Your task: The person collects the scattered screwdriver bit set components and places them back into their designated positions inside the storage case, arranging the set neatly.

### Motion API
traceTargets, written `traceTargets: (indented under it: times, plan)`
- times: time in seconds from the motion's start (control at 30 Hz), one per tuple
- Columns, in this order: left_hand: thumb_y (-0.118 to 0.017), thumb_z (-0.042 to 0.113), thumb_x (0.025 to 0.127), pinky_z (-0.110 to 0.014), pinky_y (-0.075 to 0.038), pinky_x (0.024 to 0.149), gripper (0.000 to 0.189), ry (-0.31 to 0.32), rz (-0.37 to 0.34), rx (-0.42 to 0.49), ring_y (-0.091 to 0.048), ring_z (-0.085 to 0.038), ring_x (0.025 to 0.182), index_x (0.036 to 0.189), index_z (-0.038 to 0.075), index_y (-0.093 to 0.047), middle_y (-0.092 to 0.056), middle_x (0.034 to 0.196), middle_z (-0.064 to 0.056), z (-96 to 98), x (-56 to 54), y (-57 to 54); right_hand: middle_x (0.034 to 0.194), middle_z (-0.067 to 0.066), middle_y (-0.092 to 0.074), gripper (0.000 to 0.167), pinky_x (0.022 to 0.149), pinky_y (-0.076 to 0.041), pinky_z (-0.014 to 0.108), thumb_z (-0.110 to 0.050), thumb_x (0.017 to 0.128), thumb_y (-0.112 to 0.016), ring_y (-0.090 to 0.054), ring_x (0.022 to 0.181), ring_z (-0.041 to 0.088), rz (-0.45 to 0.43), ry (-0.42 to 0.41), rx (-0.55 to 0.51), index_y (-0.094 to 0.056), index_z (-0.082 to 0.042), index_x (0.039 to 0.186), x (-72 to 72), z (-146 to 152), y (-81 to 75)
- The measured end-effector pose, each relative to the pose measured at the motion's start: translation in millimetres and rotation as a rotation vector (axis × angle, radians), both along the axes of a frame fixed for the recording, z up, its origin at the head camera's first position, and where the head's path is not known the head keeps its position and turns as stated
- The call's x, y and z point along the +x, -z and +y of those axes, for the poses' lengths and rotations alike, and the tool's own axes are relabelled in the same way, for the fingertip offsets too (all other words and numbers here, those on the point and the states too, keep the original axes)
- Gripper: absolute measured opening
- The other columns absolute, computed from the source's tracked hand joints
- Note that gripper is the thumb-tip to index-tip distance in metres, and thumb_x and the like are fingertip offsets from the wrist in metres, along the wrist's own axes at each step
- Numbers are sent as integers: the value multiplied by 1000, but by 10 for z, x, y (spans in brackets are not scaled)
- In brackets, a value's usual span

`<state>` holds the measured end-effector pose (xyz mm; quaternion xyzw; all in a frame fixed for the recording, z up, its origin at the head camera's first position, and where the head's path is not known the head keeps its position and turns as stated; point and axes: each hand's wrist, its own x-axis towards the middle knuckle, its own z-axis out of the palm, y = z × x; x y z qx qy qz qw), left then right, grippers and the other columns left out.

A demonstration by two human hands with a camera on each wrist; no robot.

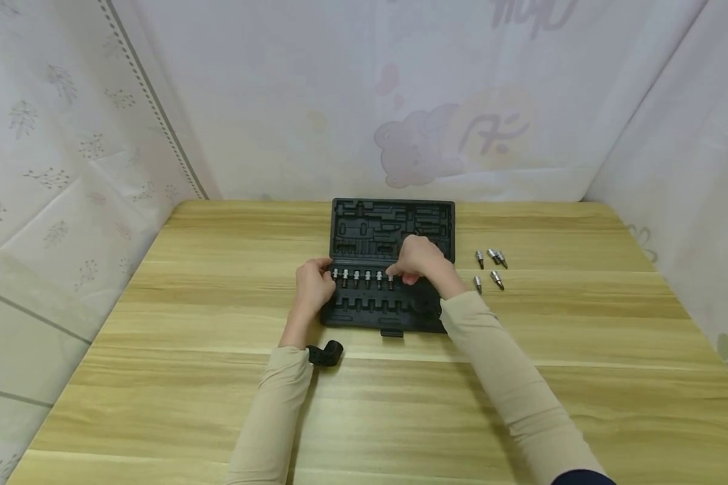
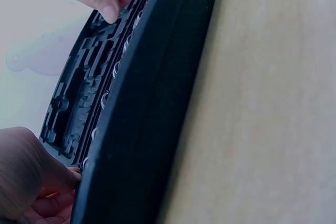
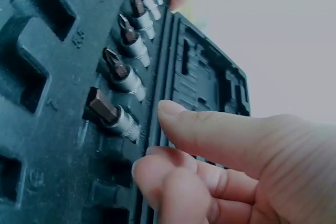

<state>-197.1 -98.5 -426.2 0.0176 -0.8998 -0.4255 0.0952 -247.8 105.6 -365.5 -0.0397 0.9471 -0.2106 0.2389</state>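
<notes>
Here, in the head view, I see bits [image 1: 367, 277] in the case [image 1: 347, 318], loose bits [image 1: 497, 279] right of it. Left wrist: left hand [image 2: 26, 169] at the case's end, grip unclear. Right wrist: right hand's [image 3: 252, 148] thumb and forefinger apart; bits seem light, hard, slippery; I'd pinch the knurled collars [image 3: 126, 123].

I am watching a black case [image 1: 364, 315] lying open on the table [image 1: 218, 303], its moulded lid [image 1: 373, 236] extending along the far side; six silver, dark-tipped bit sockets [image 1: 367, 275] are sitting in a row inside, knurled ends facing the lid, while five loose bit sockets [image 1: 497, 279] are lying to the right
</notes>
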Motion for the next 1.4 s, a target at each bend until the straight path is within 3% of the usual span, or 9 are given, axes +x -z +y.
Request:
traceTargets:
  times: [0.23, 0.57, 0.8, 1.4]
  plan:
    - [-50, -9, 82, -41, -50, 73, 31, 0, 5, 7, -62, -31, 82, 109, -8, -66, -66, 94, -22, 7, -1, 2, 57, 4, -63, 23, 65, -53, 38, -21, 84, -69, -66, 63, 24, 7, 66, -167, -72, 2, 83, 62, 131, -73]
    - [-50, -9, 82, -41, -50, 73, 31, 0, 9, 11, -62, -31, 83, 109, -8, -66, -66, 95, -22, 1, 10, 3, 66, 6, -67, 20, 66, -55, 35, -15, 87, -65, -63, 57, 12, 24, 123, -309, -70, 3, 94, 142, 327, -43]
    - [-50, -9, 82, -41, -50, 73, 31, 4, 9, 13, -62, -31, 83, 109, -8, -66, -66, 97, -23, 2, 26, -10, 66, 5, -65, 23, 65, -55, 36, -12, 88, -62, -62, 56, 11, 16, 115, -393, -67, 9, 98, 204, 471, -71]
    - [-51, -8, 83, -41, -50, 73, 31, -2, 8, 9, -63, -32, 84, 110, -8, -66, -66, 97, -22, 9, 23, -17, 74, 8, -65, 29, 67, -54, 37, -10, 91, -56, -63, 63, 14, 31, 100, -382, -61, 14, 107, 273, 966, -113]
